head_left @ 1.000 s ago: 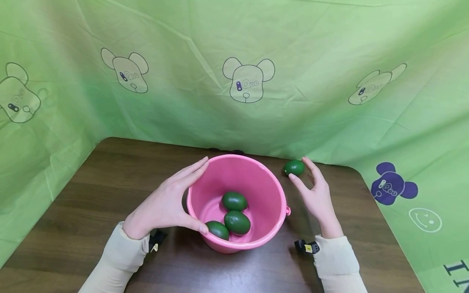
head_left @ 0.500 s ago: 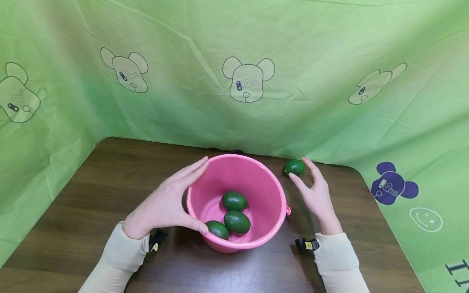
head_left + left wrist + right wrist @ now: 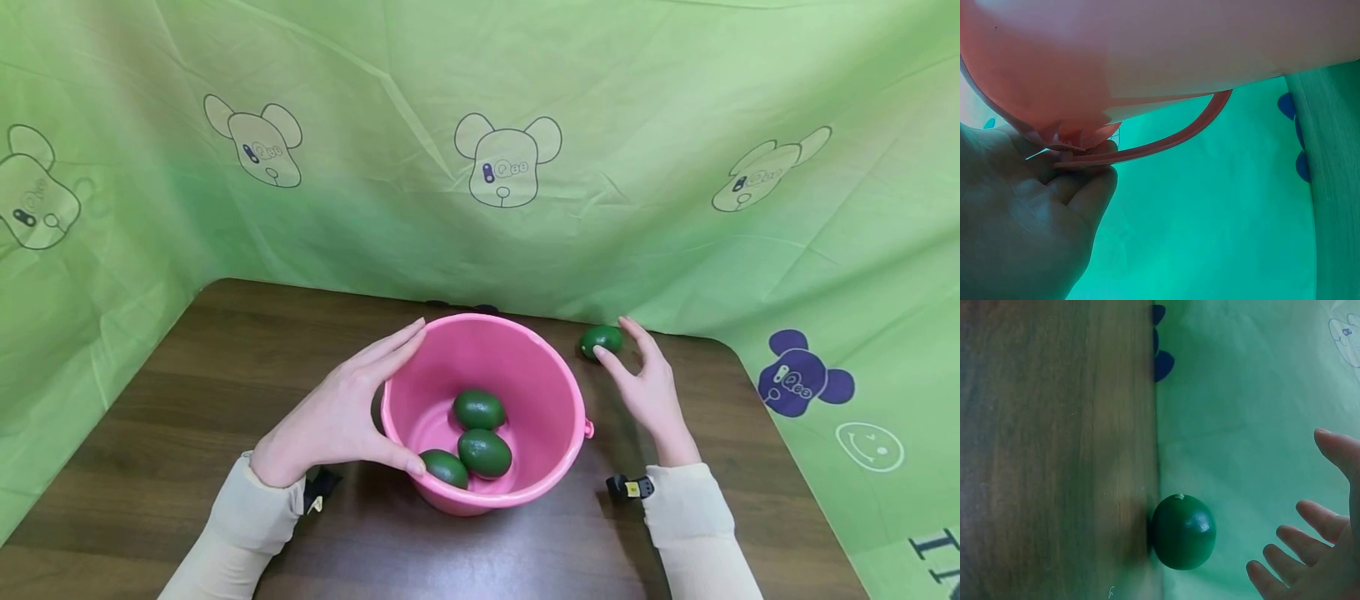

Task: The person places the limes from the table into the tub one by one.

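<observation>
My left hand (image 3: 337,408) grips the left rim of a pink plastic bucket (image 3: 540,375), thumb at the near side and fingers at the far side. In the left wrist view its fingers curl by the joint of the bucket's handle (image 3: 1166,142). Three dark green avocados lie inside, one (image 3: 480,410) behind, one (image 3: 485,454) in the middle, one (image 3: 444,469) against the near left wall. Another avocado (image 3: 1184,532) rests on the table near the far edge. My right hand (image 3: 651,392) hovers beside it, fingers spread; the right wrist view shows a gap between them.
The brown wooden table (image 3: 225,375) has rounded far corners. A green cloth (image 3: 375,225) with printed bear heads hangs behind and beside it. On the bucket's right rim sits a small pink lug (image 3: 588,429).
My right hand has shifted slightly, and its thumb now overlaps the lone avocado in the head view. The left hand, bucket and avocados stay put.
</observation>
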A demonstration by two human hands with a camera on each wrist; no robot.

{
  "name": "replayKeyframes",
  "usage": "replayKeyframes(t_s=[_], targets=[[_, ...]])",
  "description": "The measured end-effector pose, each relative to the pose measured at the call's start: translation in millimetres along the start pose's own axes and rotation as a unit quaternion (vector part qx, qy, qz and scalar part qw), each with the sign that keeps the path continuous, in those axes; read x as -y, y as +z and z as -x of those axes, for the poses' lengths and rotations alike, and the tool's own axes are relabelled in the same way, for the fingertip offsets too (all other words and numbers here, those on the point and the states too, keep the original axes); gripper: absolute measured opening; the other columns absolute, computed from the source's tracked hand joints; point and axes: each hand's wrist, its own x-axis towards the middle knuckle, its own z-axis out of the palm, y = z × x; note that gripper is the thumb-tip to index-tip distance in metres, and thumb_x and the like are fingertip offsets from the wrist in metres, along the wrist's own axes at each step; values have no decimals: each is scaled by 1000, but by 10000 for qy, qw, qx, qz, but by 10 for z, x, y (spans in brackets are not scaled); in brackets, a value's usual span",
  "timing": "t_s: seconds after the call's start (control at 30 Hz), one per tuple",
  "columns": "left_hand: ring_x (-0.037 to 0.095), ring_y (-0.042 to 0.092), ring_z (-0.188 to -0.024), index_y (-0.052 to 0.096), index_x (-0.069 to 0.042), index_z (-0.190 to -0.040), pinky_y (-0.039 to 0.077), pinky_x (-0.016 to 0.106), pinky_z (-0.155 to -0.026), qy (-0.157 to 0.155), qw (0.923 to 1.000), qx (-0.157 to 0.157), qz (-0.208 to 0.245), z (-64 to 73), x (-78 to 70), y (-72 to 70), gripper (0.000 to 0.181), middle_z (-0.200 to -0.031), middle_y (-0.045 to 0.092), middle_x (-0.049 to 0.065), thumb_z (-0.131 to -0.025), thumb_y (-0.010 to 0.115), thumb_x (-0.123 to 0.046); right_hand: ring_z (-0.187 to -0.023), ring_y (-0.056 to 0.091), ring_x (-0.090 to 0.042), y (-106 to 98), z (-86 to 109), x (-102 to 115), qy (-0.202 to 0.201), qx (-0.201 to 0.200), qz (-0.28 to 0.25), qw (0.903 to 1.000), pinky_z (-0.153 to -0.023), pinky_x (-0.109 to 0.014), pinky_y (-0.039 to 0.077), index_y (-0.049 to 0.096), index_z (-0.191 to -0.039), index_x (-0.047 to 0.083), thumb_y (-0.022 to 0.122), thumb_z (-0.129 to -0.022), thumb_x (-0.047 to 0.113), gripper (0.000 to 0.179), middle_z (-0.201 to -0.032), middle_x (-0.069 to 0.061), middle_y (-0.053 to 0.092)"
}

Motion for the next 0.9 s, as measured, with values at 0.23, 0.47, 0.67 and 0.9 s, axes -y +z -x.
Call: replayKeyframes(t_s=[0.23, 0.47, 0.67, 0.9], targets=[[15, 22, -150, 25, -22, -163, 36, 50, -112, 11, 10000, 25, -1, -1, 4, 4, 132, -167, 15, -13, -58, 95, -61, -147, 29, -32, 7, -70, -20, 188, 6, 30, 9998, -114, -57, 30, 42, -156, 10, 68, -99, 35, 67, -161, -14, 35], [14, 22, -150, 25, -22, -163, 36, 48, -113, 35, 10000, 8, -12, -3, 3, -5, 131, -168, 15, -13, -60, 89, -70, -148, 27, -34, 23, -137, -56, 291, 82, 91, 9995, -115, -58, 28, 39, -157, 9, 67, -100, 39, 71, -161, -13, 34], [14, 21, -150, 25, -22, -163, 36, 48, -113, 23, 10000, 34, -27, -9, -7, -9, 131, -168, 14, -13, -60, 89, -70, -147, 28, -38, -2, -182, -96, 470, 113, 98, 9988, -115, -59, 28, 38, -158, 10, 66, -100, 42, 73, -162, -14, 33], [15, 22, -150, 25, -22, -163, 36, 49, -112, -7, 10000, 50, -30, -6, -13, -15, 131, -168, 15, -13, -60, 87, -72, -147, 26, -40, -32, -244, -115, 721, 241, 228, 9968, -115, -61, 26, 34, -160, 11, 64, -99, 48, 77, -163, -16, 30]])
